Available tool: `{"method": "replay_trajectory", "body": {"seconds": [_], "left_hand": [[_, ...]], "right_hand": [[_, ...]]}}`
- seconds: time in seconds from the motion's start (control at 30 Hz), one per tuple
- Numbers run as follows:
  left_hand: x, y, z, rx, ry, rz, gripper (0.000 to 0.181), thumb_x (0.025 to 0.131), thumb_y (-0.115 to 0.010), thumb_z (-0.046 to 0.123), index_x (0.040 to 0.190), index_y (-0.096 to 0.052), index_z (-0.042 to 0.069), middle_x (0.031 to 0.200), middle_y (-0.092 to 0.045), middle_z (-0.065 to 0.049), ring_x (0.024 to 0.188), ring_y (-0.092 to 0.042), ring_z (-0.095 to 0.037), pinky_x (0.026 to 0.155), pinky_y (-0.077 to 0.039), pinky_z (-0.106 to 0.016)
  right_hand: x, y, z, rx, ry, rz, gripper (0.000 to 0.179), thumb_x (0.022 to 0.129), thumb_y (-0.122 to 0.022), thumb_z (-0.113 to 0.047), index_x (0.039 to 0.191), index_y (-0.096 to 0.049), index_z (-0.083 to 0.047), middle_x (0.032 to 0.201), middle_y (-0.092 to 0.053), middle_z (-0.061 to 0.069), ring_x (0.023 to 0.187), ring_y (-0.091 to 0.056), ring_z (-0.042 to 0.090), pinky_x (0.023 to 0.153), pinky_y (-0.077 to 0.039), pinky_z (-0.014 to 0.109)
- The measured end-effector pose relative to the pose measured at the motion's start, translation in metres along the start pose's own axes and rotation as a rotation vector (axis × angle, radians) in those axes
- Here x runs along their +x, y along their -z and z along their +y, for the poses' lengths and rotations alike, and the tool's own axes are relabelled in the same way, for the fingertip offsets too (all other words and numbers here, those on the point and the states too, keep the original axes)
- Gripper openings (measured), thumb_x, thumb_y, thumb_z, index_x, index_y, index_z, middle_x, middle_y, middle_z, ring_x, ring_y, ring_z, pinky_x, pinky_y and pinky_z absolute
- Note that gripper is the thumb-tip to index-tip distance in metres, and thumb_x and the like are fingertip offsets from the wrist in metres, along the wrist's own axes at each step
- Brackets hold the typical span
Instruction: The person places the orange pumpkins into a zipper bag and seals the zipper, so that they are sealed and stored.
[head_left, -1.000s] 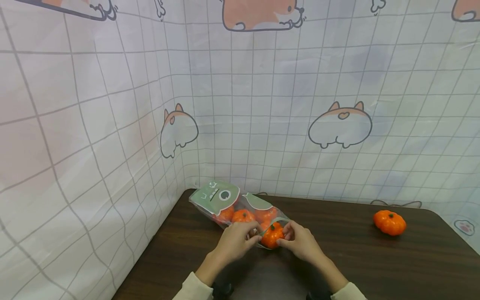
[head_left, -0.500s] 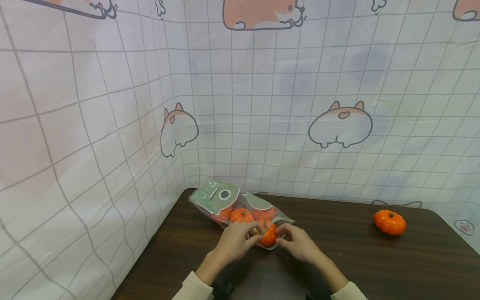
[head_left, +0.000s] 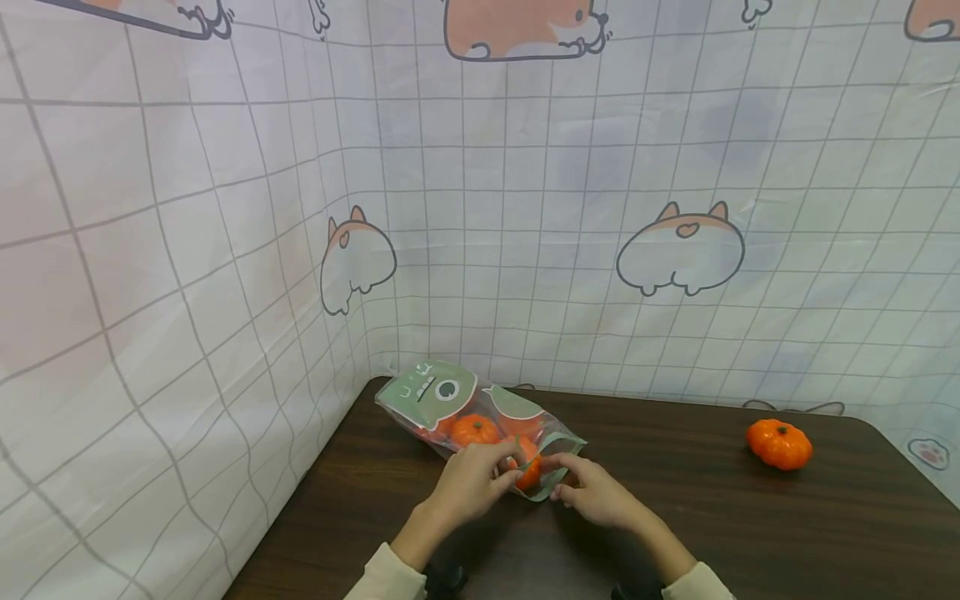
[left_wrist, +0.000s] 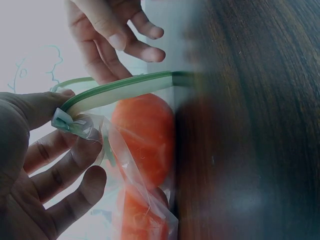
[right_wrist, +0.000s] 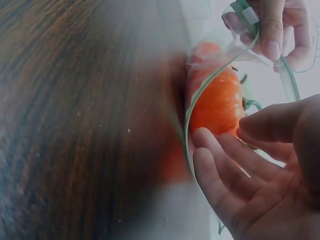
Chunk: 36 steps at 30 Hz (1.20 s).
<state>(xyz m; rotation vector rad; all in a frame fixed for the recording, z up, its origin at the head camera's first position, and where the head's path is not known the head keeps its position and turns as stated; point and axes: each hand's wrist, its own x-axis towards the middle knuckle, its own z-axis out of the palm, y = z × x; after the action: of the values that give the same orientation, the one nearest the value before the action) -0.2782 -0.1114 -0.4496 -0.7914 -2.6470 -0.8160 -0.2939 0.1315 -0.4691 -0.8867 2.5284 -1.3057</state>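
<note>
A clear zip bag [head_left: 427, 400] printed with a green cartoon monster lies at the back left of the table, with several small orange pumpkins [head_left: 474, 430] inside. My left hand [head_left: 468, 483] pinches one corner of its green zip edge [left_wrist: 120, 91] between thumb and fingers, and the mouth gapes. Just inside the mouth sits the nearest pumpkin [right_wrist: 217, 102], its green stem toward the wall side. My right hand [head_left: 596, 493] is at the opening, fingers extended and loosely bent, fingertips right at that pumpkin's near end in the right wrist view.
Another orange pumpkin [head_left: 780, 445] rests at the right of the dark wood table [head_left: 750, 533]. A thin cable [head_left: 795, 409] lies behind it at the back edge. Gridded cloth walls [head_left: 510, 208] with dog drawings close in the left and back.
The nearest pumpkin has slid left, deeper into the bag. My right hand has followed it, and its fingers have loosened from the pumpkin. My left hand stays on the zip edge.
</note>
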Motion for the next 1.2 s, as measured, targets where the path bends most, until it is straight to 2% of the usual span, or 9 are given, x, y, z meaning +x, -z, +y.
{"method": "replay_trajectory", "body": {"seconds": [0.2, 0.43, 0.67, 1.0, 1.13, 1.2], "left_hand": [[0.001, 0.000, -0.001, 0.018, 0.006, -0.001, 0.009, 0.094, -0.074, 0.026, 0.098, -0.067, 0.030, 0.077, -0.066, 0.012, 0.063, -0.053, 0.002, 0.058, -0.043, -0.020], [0.001, 0.001, 0.000, 0.030, 0.006, -0.003, 0.009, 0.094, -0.074, 0.026, 0.099, -0.068, 0.030, 0.077, -0.068, 0.012, 0.063, -0.055, 0.003, 0.059, -0.044, -0.020], [0.000, 0.001, -0.001, 0.029, 0.004, -0.004, 0.008, 0.094, -0.074, 0.027, 0.100, -0.069, 0.030, 0.078, -0.069, 0.012, 0.063, -0.055, 0.004, 0.059, -0.044, -0.020], [0.000, 0.002, -0.001, 0.028, 0.003, -0.004, 0.008, 0.094, -0.074, 0.027, 0.100, -0.069, 0.030, 0.077, -0.069, 0.013, 0.063, -0.054, 0.004, 0.058, -0.043, -0.019], [0.000, 0.002, -0.001, 0.027, 0.004, -0.009, 0.009, 0.094, -0.074, 0.027, 0.101, -0.069, 0.030, 0.078, -0.070, 0.013, 0.064, -0.055, 0.004, 0.060, -0.044, -0.020], [0.000, 0.002, -0.002, 0.029, 0.003, -0.011, 0.009, 0.094, -0.074, 0.027, 0.101, -0.070, 0.030, 0.079, -0.070, 0.013, 0.064, -0.056, 0.004, 0.060, -0.045, -0.020]], "right_hand": [[-0.001, 0.004, 0.000, 0.022, -0.023, -0.022, 0.037, 0.101, -0.059, -0.008, 0.137, -0.057, -0.002, 0.118, -0.068, 0.023, 0.088, -0.068, 0.023, 0.066, -0.050, 0.026], [-0.001, 0.010, 0.003, 0.004, -0.043, 0.016, 0.030, 0.101, -0.059, -0.011, 0.130, -0.061, -0.002, 0.127, -0.065, 0.022, 0.091, -0.069, 0.023, 0.073, -0.054, 0.026], [-0.003, 0.020, 0.007, 0.020, -0.039, 0.049, 0.031, 0.102, -0.060, -0.013, 0.128, -0.060, 0.003, 0.121, -0.067, 0.023, 0.094, -0.067, 0.016, 0.078, -0.056, 0.024], [-0.011, 0.043, 0.008, 0.027, -0.026, 0.110, 0.030, 0.103, -0.060, -0.015, 0.126, -0.060, 0.003, 0.110, -0.068, 0.022, 0.089, -0.068, 0.023, 0.076, -0.057, 0.029], [-0.014, 0.053, 0.011, 0.025, -0.053, 0.153, 0.028, 0.103, -0.061, -0.017, 0.125, -0.061, 0.000, 0.111, -0.068, 0.024, 0.094, -0.068, 0.032, 0.079, -0.058, 0.033], [-0.016, 0.058, 0.012, 0.039, -0.082, 0.179, 0.028, 0.103, -0.061, -0.017, 0.125, -0.061, -0.001, 0.115, -0.067, 0.022, 0.097, -0.068, 0.031, 0.082, -0.059, 0.037]]}}
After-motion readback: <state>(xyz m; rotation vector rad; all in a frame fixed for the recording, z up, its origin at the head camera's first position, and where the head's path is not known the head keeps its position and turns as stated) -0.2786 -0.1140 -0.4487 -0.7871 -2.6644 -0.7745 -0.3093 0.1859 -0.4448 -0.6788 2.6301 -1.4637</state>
